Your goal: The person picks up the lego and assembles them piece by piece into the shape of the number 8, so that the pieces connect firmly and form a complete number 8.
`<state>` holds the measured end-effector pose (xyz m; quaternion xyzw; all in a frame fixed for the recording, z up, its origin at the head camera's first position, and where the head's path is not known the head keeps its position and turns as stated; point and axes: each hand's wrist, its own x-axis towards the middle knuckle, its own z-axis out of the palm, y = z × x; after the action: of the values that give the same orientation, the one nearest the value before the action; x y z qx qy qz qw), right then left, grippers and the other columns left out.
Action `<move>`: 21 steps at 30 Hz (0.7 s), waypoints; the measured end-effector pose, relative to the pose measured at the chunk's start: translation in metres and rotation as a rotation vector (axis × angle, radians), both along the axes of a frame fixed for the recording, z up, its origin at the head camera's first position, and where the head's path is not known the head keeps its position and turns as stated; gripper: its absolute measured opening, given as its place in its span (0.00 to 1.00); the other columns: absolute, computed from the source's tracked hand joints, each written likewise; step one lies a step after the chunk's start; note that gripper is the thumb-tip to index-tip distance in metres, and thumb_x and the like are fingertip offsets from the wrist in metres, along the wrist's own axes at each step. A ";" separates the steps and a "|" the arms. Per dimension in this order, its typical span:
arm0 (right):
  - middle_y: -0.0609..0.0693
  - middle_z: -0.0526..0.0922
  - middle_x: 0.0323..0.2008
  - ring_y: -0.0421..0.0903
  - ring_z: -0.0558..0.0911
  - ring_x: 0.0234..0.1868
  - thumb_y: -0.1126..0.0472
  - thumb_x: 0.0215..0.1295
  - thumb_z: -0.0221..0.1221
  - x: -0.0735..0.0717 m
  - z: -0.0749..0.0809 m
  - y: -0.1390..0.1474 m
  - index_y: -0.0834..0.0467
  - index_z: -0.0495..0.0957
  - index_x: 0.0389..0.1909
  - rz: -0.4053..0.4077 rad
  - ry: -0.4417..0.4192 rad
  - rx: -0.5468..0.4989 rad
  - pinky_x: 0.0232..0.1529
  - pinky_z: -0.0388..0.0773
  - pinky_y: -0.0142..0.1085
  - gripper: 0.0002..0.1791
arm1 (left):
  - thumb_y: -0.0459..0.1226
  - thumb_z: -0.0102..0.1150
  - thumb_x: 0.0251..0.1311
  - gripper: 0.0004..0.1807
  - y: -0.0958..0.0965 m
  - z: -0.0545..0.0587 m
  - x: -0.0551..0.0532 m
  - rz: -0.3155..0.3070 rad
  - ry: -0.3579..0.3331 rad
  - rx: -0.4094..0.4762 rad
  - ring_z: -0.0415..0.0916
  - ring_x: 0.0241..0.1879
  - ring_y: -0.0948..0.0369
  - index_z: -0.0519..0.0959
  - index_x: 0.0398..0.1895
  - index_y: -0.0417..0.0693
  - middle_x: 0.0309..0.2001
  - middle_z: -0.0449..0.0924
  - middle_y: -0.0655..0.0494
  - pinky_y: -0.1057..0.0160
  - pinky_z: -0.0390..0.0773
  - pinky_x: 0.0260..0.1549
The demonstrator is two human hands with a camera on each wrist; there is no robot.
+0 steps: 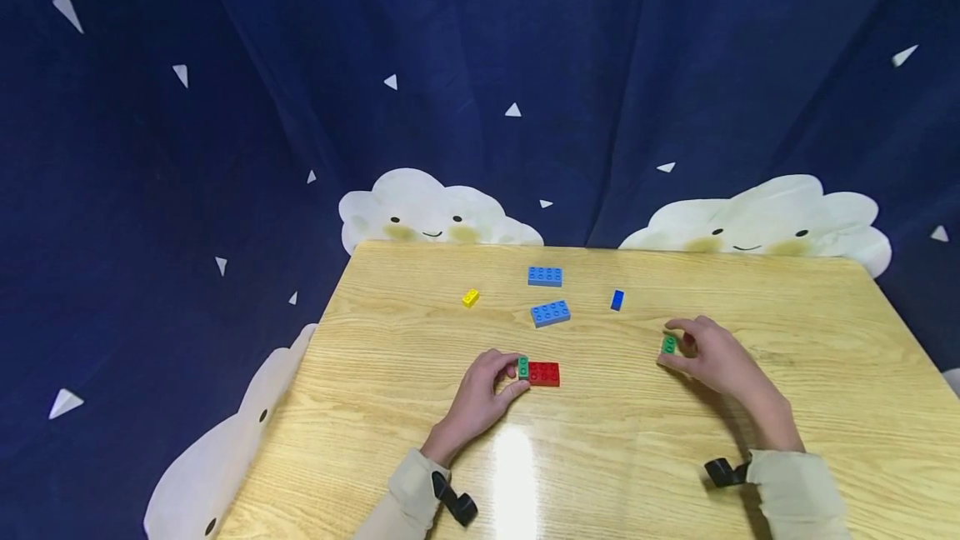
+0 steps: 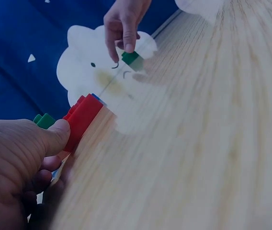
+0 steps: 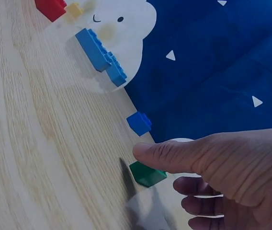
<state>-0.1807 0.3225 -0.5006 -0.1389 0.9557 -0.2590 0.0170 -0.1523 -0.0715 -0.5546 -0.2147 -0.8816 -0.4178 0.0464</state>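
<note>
My left hand (image 1: 516, 377) pinches a small green brick (image 1: 522, 367) that sits against the left end of a red brick (image 1: 544, 373) on the wooden table (image 1: 600, 457). In the left wrist view the thumb (image 2: 54, 136) presses the red brick (image 2: 82, 119), and the green brick (image 2: 45, 120) peeks out behind it. My right hand (image 1: 673, 345) pinches a second green brick (image 1: 669, 344) between thumb and fingers, at or just above the tabletop. The right wrist view shows the thumb (image 3: 167, 155) on top of that brick (image 3: 147, 173).
Two light blue eight-stud bricks (image 1: 545, 276) (image 1: 551, 312) lie behind the red brick. A small yellow brick (image 1: 470, 297) sits to their left and a small dark blue one (image 1: 617, 299) to their right. A dark blue curtain (image 1: 480, 65) with clouds surrounds the table.
</note>
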 end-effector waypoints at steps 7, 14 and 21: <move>0.49 0.74 0.29 0.45 0.70 0.30 0.57 0.64 0.73 -0.003 -0.005 0.005 0.70 0.80 0.56 0.004 -0.037 -0.023 0.33 0.67 0.38 0.27 | 0.43 0.72 0.65 0.20 0.000 -0.002 -0.001 0.000 -0.006 -0.008 0.70 0.39 0.60 0.83 0.57 0.46 0.38 0.79 0.54 0.65 0.68 0.41; 0.48 0.74 0.29 0.44 0.70 0.30 0.55 0.64 0.73 -0.004 -0.010 0.006 0.68 0.82 0.49 -0.002 -0.050 -0.036 0.31 0.67 0.37 0.22 | 0.43 0.72 0.65 0.20 -0.001 -0.002 -0.001 0.001 -0.002 -0.011 0.69 0.39 0.62 0.83 0.57 0.46 0.38 0.78 0.55 0.65 0.68 0.41; 0.47 0.72 0.27 0.43 0.68 0.28 0.55 0.66 0.72 -0.004 -0.011 0.004 0.63 0.81 0.42 0.015 -0.036 -0.039 0.29 0.64 0.35 0.16 | 0.43 0.71 0.66 0.20 -0.001 -0.002 -0.001 -0.001 -0.010 -0.006 0.69 0.39 0.61 0.83 0.57 0.47 0.38 0.78 0.55 0.65 0.68 0.41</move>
<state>-0.1845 0.3265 -0.5118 -0.1416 0.9490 -0.2799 0.0335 -0.1535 -0.0727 -0.5564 -0.2132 -0.8829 -0.4163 0.0413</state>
